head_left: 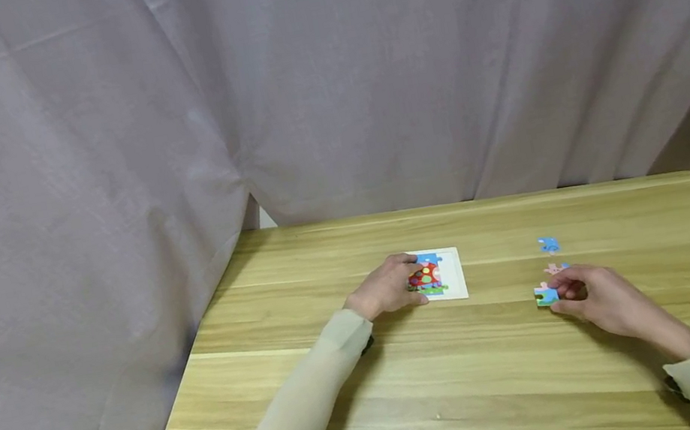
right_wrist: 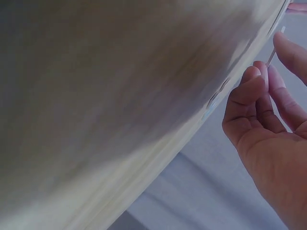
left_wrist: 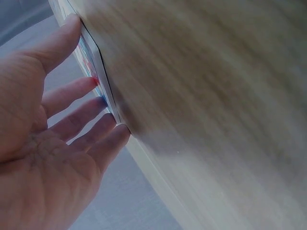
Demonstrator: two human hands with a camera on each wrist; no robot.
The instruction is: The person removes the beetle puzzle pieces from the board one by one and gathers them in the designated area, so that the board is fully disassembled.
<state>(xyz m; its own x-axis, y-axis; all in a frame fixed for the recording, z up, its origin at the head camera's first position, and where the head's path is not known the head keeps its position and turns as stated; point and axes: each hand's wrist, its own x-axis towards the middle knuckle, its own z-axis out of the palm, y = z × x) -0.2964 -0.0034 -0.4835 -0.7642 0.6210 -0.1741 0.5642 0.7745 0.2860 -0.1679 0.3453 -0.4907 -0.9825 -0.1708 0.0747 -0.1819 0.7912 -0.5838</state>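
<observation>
A white puzzle tray lies flat on the table, its left part filled with joined pieces in blue, red and green. My left hand rests on the tray's left side, fingers spread; in the left wrist view the fingertips of the left hand touch its face and edge. On the right, my right hand pinches a blue and green puzzle piece between thumb and fingers. The right wrist view shows that piece edge-on as a thin sliver above the table. Beyond the right hand lie a blue piece and a pinkish piece, the latter partly hidden.
The wooden table has its far edge against a grey curtain. The curtain also hangs along the left side. Bare wood separates the tray from the loose pieces.
</observation>
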